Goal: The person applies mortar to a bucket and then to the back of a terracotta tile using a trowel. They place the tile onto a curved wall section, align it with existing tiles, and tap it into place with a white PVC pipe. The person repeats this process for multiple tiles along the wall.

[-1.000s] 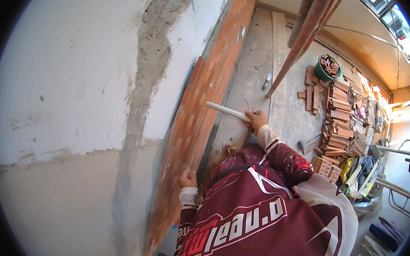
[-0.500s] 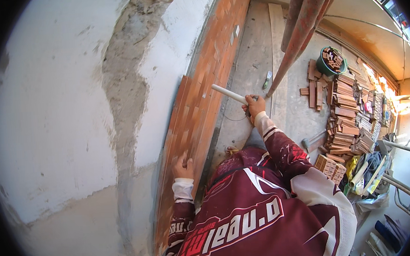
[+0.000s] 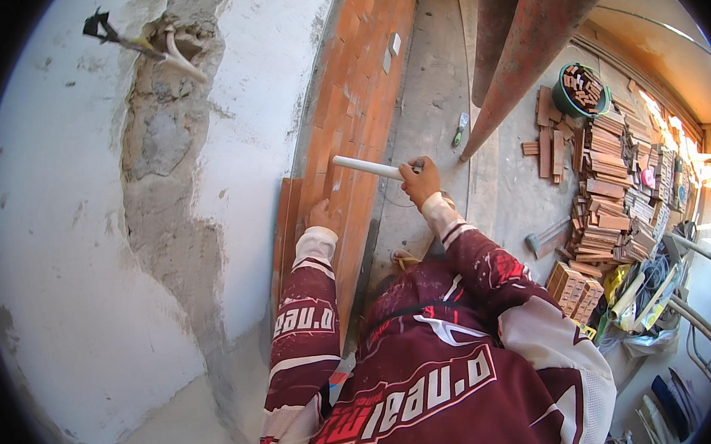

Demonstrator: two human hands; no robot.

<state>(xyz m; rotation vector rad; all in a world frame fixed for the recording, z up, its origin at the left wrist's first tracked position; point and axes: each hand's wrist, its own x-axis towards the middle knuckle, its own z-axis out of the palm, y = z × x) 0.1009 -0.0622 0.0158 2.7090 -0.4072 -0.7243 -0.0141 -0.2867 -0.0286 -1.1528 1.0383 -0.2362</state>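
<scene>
My right hand is closed around the near end of a white tube, which looks like a length of plastic pipe. Its free end points left, over or against the orange-red brick tiles that cover the lower wall in long rows. My left hand rests on those tiles, just below the tube's far end, near where a top row begins. Its fingers look stretched out and hold nothing; they are small and partly blurred.
A bare cement strip with a loose cable runs up the white wall. Rusty red metal posts stand ahead on the right. Stacked tiles, a green bucket of tile pieces, a scraper and a hammer lie rightward.
My left hand has moved farther forward along the tiles, nearer the tube. The tube's free end has swung left and slightly down. The cable on the wall has come more into view.
</scene>
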